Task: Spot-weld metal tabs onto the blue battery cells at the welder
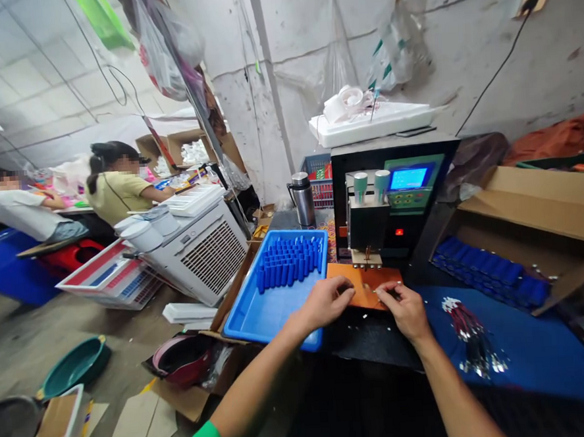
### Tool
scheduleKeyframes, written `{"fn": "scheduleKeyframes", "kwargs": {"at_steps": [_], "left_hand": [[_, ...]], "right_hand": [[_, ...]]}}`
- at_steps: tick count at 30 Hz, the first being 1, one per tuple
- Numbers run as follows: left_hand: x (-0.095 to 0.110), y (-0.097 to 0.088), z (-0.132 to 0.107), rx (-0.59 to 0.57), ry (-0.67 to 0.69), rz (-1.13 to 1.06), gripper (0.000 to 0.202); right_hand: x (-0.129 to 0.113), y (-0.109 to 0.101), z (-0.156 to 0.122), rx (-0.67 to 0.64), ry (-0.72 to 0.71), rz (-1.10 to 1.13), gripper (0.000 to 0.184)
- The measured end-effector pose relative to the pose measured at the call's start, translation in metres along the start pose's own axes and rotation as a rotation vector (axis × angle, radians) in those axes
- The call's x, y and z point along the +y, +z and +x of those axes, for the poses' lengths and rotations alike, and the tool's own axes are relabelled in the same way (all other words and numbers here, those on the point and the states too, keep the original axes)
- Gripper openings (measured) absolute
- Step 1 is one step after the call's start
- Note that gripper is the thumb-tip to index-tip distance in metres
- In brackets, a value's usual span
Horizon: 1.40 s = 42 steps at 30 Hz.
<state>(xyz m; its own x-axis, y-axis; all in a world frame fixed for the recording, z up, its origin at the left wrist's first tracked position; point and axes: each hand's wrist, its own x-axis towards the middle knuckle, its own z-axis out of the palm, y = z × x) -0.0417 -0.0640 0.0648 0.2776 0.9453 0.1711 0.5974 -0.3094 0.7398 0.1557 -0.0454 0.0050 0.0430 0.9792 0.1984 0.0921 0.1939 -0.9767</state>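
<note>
- While I watch from afar through the head camera, both hands work over an orange board (359, 276), just below the pins (368, 259) of a black machine (407, 219).
- Left hand (330, 300): at the board's left side, fingers loosely curled; whether it grips anything I cannot tell.
- Right hand (405, 309): at the board's right side, fingertips drawn together as if on something small; too blurred for me to confirm.
- Blue cylinders (291, 261): upright in rows, far half of the blue tray (273, 312), left of the board.
- More blue cylinders (493, 271): lying in a cardboard box (548, 204), on the right.
- Wires (470, 339) with white plugs: loose bundle on a blue mat (542, 355), joined to nothing that I can see.
- Progress, my judgement: partway. Two lots sit apart, and the bundled wires look unused. Which lot is finished, I cannot tell.
- Machine's screen (408, 178) is lit.
</note>
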Motion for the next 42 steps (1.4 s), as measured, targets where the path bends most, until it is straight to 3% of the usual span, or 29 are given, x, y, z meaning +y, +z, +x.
{"fn": "scheduleKeyframes", "kwargs": {"at_steps": [3,5,9,13,16,22,26,29,33,38,42], "left_hand": [[-0.024,-0.04,-0.024,0.127,-0.112,0.2,0.018],[-0.048,-0.066,-0.041,0.238,-0.285,0.436,0.02],[-0.088,-0.097,-0.063,0.194,-0.528,0.826,0.044],[-0.103,-0.102,-0.061,0.054,-0.643,0.967,0.06],[-0.104,-0.097,-0.054,0.045,-0.66,0.983,0.061],[-0.1,-0.096,-0.061,0.142,-0.676,0.922,0.044],[-0.093,-0.097,-0.06,0.336,-0.469,0.668,0.049],[-0.074,-0.081,-0.036,0.315,-0.277,0.277,0.044],[-0.034,-0.032,0.01,0.128,-0.141,-0.125,0.036],[-0.012,0.026,0.051,-0.075,-0.108,-0.288,0.031],[-0.019,0.045,0.062,-0.059,-0.099,-0.311,0.031]], "right_hand": [[-0.001,0.0,-0.003,0.0,0.008,0.013,0.028],[-0.002,0.001,-0.005,0.001,0.002,0.007,0.028],[-0.002,0.003,-0.006,0.004,-0.018,-0.027,0.029],[0.001,0.005,-0.006,0.001,-0.043,-0.053,0.03],[0.002,0.005,-0.006,0.005,-0.059,-0.047,0.03],[0.0,0.005,-0.004,0.021,-0.038,-0.008,0.029],[-0.001,0.007,0.003,0.062,-0.018,0.074,0.025],[0.0,0.009,0.011,0.121,0.002,0.164,0.021],[0.0,0.008,0.021,0.182,0.055,0.284,0.018],[-0.002,0.005,0.026,0.197,0.103,0.387,0.017],[-0.006,0.007,0.029,0.187,0.114,0.41,0.017]]}}
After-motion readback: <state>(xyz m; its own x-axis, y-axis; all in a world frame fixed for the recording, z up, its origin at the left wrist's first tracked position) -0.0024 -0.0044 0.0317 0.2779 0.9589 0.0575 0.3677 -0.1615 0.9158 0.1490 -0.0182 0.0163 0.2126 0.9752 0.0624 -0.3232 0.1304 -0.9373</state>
